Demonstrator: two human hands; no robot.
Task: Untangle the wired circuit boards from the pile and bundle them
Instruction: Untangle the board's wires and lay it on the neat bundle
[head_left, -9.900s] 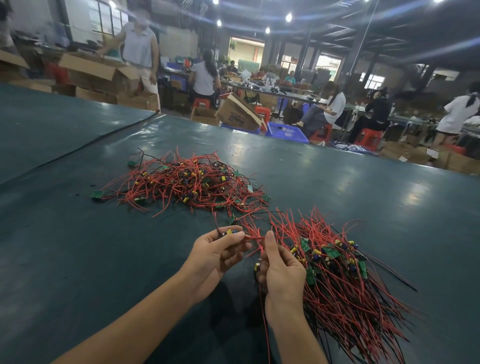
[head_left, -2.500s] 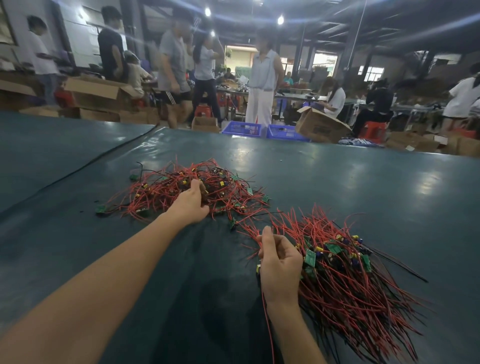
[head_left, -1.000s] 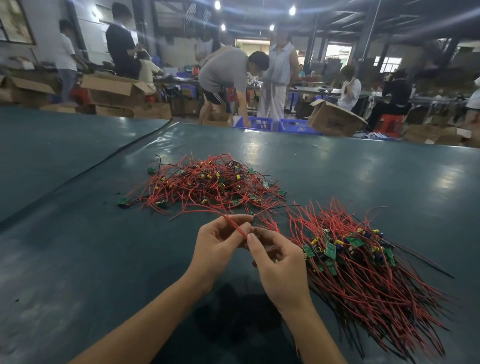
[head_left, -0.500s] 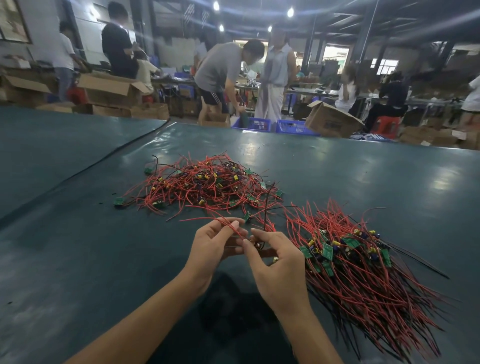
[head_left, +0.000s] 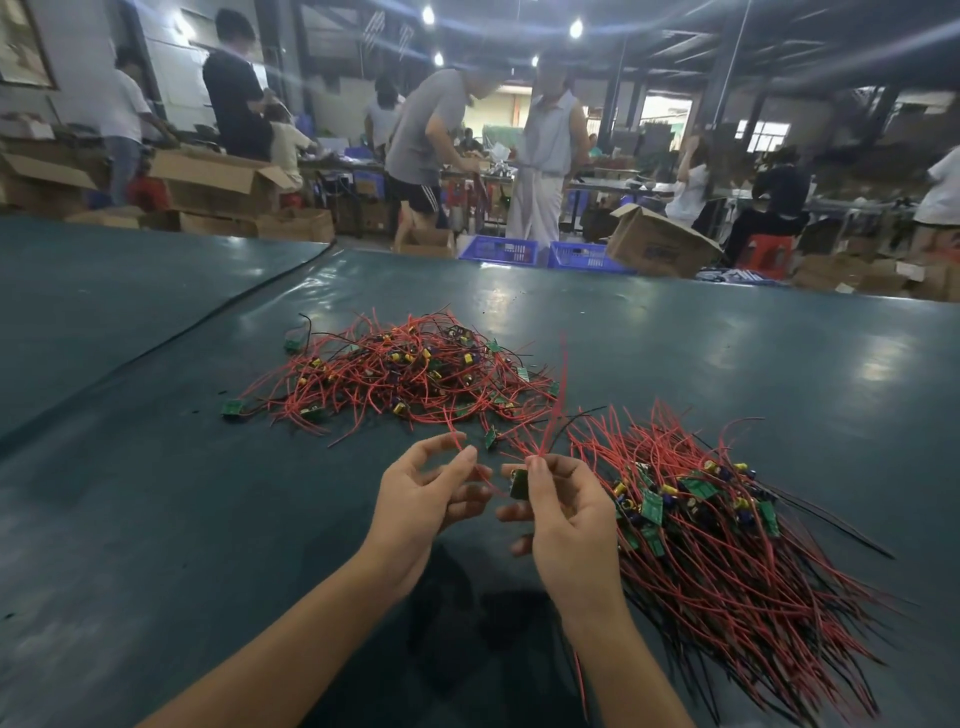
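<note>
view: head, the only 1
left hand (head_left: 421, 501): fingers curled, thumb and forefinger pinch 1 red wire (head_left: 456, 437) that runs back toward the tangle
right hand (head_left: 569, 519): thumb and fingertips pinch 1 small green circuit board (head_left: 518, 484), its red leads standing up past the fingers
hands: close together, raised above the table (head_left: 156, 519)
tangled pile (head_left: 410, 374): on the table beyond the hands, with boards, yellow parts and red wires all crossed
sorted heap (head_left: 727, 551): just right of the right hand, wires combed roughly 1 way, boards clustered at the end nearest the hand
done, my read: a good share is pulled out already, since the heap looks at least as big as the pile
left, my read: free the held board, then clear the rest of the pile; no tie or band shows on the heap, so bundling looks undone
writing: the cardboard box (head_left: 660, 244) has dark print on its side, too blurred to read
brands: none legible, and markings on the boards are too small to tell
</note>
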